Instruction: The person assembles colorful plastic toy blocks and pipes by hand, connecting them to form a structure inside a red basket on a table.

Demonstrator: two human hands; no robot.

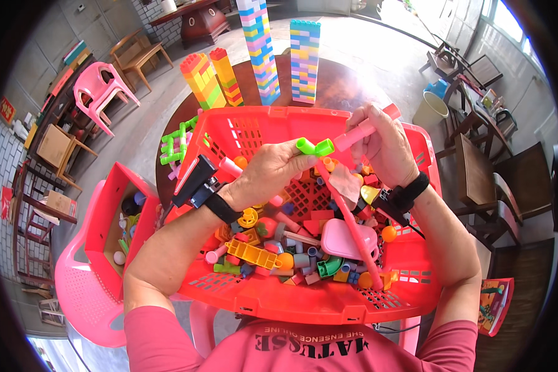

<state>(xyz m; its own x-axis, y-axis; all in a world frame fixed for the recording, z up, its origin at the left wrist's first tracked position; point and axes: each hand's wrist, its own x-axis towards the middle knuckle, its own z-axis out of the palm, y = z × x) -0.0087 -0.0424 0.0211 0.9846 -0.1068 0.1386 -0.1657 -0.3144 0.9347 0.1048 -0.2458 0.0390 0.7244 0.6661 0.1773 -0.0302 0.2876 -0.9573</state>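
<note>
Above the red basket (273, 304), my left hand (270, 170) pinches a bright green pipe connector (316, 147) between thumb and fingers. A pink tube end (230, 166) shows behind that hand's wrist side; whether it is held cannot be told. My right hand (387, 149) is closed round a straight pink tube (355, 134), whose near end points at the connector's right opening. A small gap seems to lie between them. Below, the basket holds loose toy pieces: a yellow truck-like piece (252, 253), a pink lid-like piece (348, 239), an orange ball (389, 234) and several pipe parts.
The basket's red handle (351, 223) crosses over the pieces. On the round brown table (347, 93) stand tall block towers (260, 49) and a green-pink pipe frame (178, 144). Left is a pink chair (84, 297) bearing a red box (102, 229); wooden chairs (477, 170) stand right.
</note>
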